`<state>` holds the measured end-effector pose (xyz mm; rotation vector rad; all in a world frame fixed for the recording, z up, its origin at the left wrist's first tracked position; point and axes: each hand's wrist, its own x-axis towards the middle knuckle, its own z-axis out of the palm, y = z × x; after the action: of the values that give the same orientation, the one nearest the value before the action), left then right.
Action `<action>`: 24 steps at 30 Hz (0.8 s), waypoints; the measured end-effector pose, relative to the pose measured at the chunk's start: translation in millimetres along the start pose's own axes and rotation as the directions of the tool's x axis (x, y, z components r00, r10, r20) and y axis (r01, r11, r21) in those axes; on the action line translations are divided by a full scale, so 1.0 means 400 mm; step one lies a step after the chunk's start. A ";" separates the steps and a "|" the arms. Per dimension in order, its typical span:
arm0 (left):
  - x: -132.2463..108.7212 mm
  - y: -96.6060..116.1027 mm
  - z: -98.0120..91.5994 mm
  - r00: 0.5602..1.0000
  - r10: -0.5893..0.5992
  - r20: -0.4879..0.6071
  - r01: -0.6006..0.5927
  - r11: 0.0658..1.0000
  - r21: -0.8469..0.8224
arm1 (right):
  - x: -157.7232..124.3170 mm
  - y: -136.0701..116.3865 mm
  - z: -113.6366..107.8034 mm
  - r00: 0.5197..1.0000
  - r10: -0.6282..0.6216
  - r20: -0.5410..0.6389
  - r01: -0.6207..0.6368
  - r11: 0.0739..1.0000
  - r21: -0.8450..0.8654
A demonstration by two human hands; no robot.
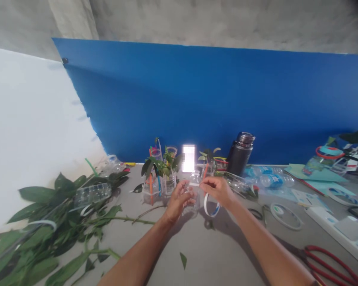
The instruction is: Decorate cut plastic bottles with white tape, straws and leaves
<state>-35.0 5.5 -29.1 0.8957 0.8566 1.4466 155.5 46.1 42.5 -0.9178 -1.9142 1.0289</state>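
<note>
glossy clear plastic bottle [193, 183]

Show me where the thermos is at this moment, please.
In the head view, the thermos stands at the back of the table, against the blue board, beyond and right of the right hand, with water bottles just to its right.

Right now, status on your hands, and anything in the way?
Left hand around clear plastic bottle. Right hand at its neck, white plastic ring below. Leafy cuttings in bottles stand behind.

two hands [179, 200] [216, 191], one flask [240, 155], two water bottles [261, 171] [274, 181]
</note>
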 end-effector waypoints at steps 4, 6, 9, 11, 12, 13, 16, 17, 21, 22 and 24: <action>-0.004 0.002 0.004 1.000 0.019 0.006 -0.019 1.000 0.025 | 0.002 0.020 0.016 0.999 0.010 0.036 -0.009 1.000 -0.019; -0.007 0.003 0.004 1.000 0.026 0.001 -0.026 0.999 0.039 | 0.004 0.032 0.026 0.999 0.024 0.026 -0.023 0.999 -0.024; -0.007 0.002 0.003 0.999 0.036 -0.016 -0.035 0.998 0.047 | 0.005 0.046 0.036 0.999 0.036 0.014 -0.036 0.999 -0.035; -0.006 0.000 0.001 0.999 0.046 -0.022 -0.045 0.998 0.038 | 0.005 0.049 0.039 0.999 0.037 0.015 -0.036 0.998 -0.054; -0.006 -0.001 0.001 0.999 0.051 -0.019 -0.050 0.998 0.031 | 0.005 0.050 0.041 0.999 0.035 0.015 -0.034 0.997 -0.065; -0.005 -0.002 0.001 0.998 0.058 -0.015 -0.057 0.998 0.026 | 0.005 0.050 0.042 0.999 0.033 0.012 -0.032 0.997 -0.076; -0.007 -0.001 0.002 0.996 0.087 -0.011 -0.086 0.996 0.031 | 0.005 0.050 0.046 0.999 0.030 -0.009 -0.031 0.995 -0.099; -0.008 0.000 0.003 0.995 0.097 -0.016 -0.097 0.995 0.039 | 0.005 0.050 0.047 0.999 0.031 -0.018 -0.032 0.994 -0.106; -0.010 0.000 0.006 0.993 0.112 -0.033 -0.109 0.992 0.063 | 0.005 0.048 0.051 0.999 0.038 -0.035 -0.042 0.992 -0.122; -0.011 0.000 0.006 0.993 0.111 -0.037 -0.109 0.992 0.065 | 0.004 0.046 0.052 0.999 0.042 -0.032 -0.046 0.991 -0.125; -0.010 -0.003 0.005 0.992 0.116 -0.050 -0.112 0.991 0.068 | 0.003 0.044 0.054 0.999 0.049 -0.019 -0.052 0.990 -0.133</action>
<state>-32.7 1.8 -29.3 0.9716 0.9094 1.5549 140.3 47.1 19.0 -1.0514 -1.9740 0.9287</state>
